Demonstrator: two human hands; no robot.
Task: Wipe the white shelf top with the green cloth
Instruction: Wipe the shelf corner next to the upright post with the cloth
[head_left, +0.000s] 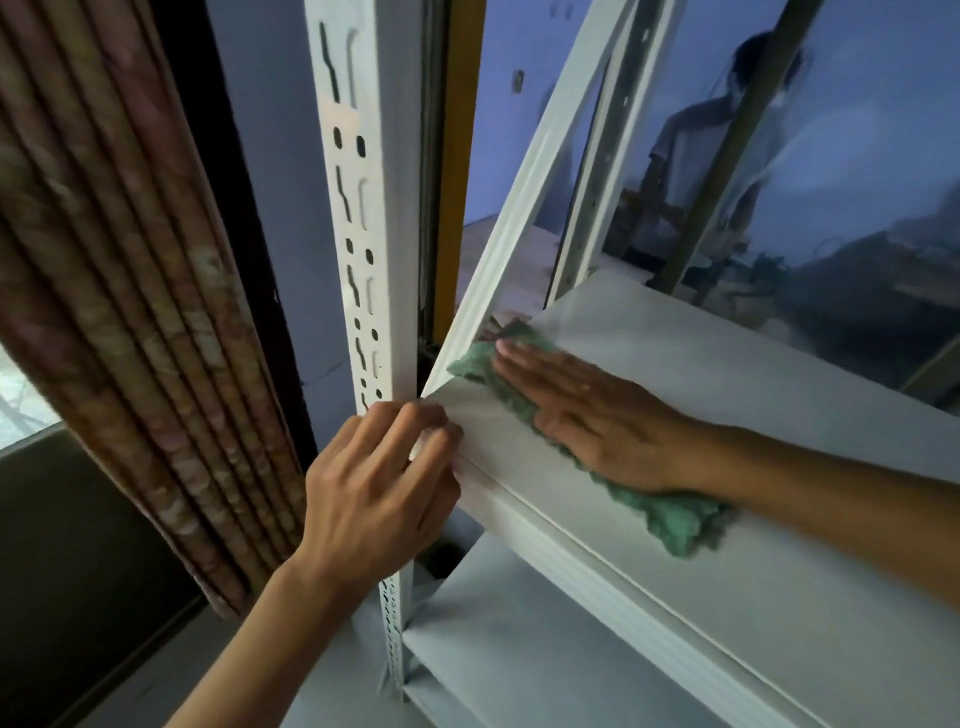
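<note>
The white shelf top (727, 374) runs from the left corner out to the right. A green cloth (670, 514) lies along its front-left part, near the corner. My right hand (587, 415) lies flat on the cloth, fingers stretched toward the far-left corner, pressing it against the shelf. My left hand (374, 488) grips the shelf's front-left corner beside the slotted post, fingers curled over the edge. Most of the cloth is hidden beneath my right palm.
A white slotted upright post (363, 208) stands at the shelf's corner. A folded patterned curtain (130, 291) hangs to the left. Glass (831, 182) behind the shelf reflects a person. A lower white shelf (519, 649) sits beneath.
</note>
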